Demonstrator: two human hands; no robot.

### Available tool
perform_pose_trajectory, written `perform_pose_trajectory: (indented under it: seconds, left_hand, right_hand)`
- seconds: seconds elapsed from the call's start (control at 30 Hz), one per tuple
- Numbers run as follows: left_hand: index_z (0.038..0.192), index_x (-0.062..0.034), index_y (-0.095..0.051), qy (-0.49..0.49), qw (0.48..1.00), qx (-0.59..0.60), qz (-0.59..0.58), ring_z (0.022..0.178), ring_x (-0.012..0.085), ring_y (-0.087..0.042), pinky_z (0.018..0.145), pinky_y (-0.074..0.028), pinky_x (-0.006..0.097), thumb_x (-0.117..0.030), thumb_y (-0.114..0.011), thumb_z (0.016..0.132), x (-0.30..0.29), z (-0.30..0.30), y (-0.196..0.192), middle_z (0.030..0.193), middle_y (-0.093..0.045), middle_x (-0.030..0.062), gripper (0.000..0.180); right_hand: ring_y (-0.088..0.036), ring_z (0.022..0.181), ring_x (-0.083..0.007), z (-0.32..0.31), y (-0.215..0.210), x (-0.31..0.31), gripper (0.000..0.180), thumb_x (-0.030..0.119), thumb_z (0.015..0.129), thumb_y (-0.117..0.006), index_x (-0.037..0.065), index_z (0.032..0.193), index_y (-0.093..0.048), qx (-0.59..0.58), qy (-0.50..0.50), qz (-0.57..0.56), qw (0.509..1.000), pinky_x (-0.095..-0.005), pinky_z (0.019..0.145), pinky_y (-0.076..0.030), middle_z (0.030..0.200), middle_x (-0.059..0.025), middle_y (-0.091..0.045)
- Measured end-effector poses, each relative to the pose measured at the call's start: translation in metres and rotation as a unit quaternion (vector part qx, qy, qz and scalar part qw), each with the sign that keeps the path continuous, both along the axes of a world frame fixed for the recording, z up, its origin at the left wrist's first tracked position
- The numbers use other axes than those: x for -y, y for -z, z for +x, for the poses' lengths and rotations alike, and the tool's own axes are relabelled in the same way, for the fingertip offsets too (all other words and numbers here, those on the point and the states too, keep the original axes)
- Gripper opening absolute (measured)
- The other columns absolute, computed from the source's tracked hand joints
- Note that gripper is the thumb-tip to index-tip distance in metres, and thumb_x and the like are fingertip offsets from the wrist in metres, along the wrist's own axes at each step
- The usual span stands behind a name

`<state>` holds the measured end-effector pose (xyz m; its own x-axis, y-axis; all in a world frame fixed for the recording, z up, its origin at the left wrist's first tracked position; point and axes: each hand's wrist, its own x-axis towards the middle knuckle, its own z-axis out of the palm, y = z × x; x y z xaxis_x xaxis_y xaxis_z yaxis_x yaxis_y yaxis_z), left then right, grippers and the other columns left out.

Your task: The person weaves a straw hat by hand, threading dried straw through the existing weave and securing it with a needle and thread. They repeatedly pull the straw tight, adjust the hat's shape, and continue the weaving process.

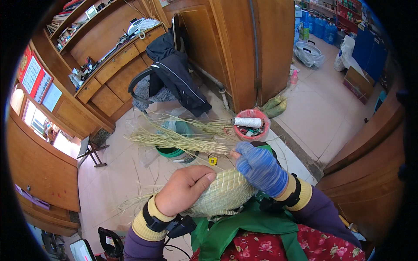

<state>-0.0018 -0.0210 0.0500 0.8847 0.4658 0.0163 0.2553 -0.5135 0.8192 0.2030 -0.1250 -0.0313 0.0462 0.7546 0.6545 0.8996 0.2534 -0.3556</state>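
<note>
Wooden cabinets [109, 78] and a wooden door [244, 48] fill the far side of the room, over a pale tiled floor [126, 174]. Far left of centre, a chair [146, 87] carries a dark jacket [178, 78]. Nearer, on the floor, a green basin [172, 151] sits under a loose bundle of straw [174, 139], and just right of it a red bucket [252, 128] has a white spool of thread [247, 122] lying across its rim. Closest, in the lap, rests a rounded woven straw piece [224, 191]. The bare left hand [185, 187] curls over its left side, fingers closed against the weave. The right hand [259, 167], in a blue glove, presses on its far right edge and pinches straw stems that fan out to the left. A small yellow tape measure [213, 160] lies on the floor just beyond the hands.
</note>
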Motion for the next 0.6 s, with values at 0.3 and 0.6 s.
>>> perform_pose_trajectory:
  seconds: [0.3,0.6]
  left_hand:
    - [0.100,0.0001,-0.069,-0.074,0.996,0.027,0.040,0.070,0.0273,-0.063,0.067,-0.051,0.035,-0.011,-0.064,0.095,0.013,-0.003,0.006,0.081,-0.067,0.0140,0.014]
    - [0.100,0.0014,-0.070,-0.070,0.996,0.046,0.028,0.071,0.0212,-0.063,0.068,-0.050,0.031,-0.007,-0.065,0.093,0.016,-0.014,0.012,0.081,-0.068,0.0119,0.012]
  right_hand:
    - [-0.066,0.078,-0.0184,0.021,-0.029,-0.008,0.016,0.014,0.093,-0.065,-0.001,0.098,-0.067,-0.282,-0.144,-0.110,0.942,-0.0304,0.072,-0.053,0.084,-0.0082,-0.068]
    - [-0.063,0.086,-0.0140,0.052,-0.066,-0.031,0.020,0.022,0.090,-0.070,0.004,0.099,-0.071,-0.262,-0.364,-0.383,0.808,-0.0273,0.082,-0.049,0.089,-0.0045,-0.069]
